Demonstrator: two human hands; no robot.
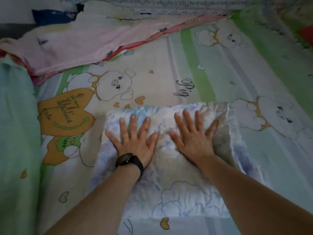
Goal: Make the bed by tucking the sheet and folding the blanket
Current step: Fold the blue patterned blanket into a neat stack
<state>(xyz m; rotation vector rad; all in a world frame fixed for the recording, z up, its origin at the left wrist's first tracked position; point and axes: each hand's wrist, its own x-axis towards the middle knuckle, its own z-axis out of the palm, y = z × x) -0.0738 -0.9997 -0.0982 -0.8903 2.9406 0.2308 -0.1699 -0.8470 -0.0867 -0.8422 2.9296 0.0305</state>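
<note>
1. Two hands lie palm-down on the blanket (177, 192), fingers straight and spread. Neither curls round or pinches anything.
2. The left hand (133, 141) presses the blanket's 10 o'clock part. A dark watch (128, 160) sits on its wrist.
3. The right hand (193, 138) presses the 1 o'clock part, with its little finger near the blanket's right edge. The two thumbs point toward each other, close but apart.
4. The blanket is white with a pale blue print and is folded into a thick rectangle. It rests on the sheet (186, 68) at 6 o'clock in the view, and stacked layers show along its right side.
5. The sheet lies flat under it, striped green and cream and printed with pigs. The word "Pig" is at 12 o'clock from the blanket.
6. An orange heart (66, 112) printed on the sheet lies at 9 o'clock from the blanket.
7. A pink cloth (84, 46) lies rumpled on the sheet at 11 o'clock, well apart from the blanket.
8. Green fabric (17, 116) runs down the 9 o'clock edge of the view.
9. A patterned cover (186, 5) crosses the 12 o'clock edge, beyond the sheet.
</note>
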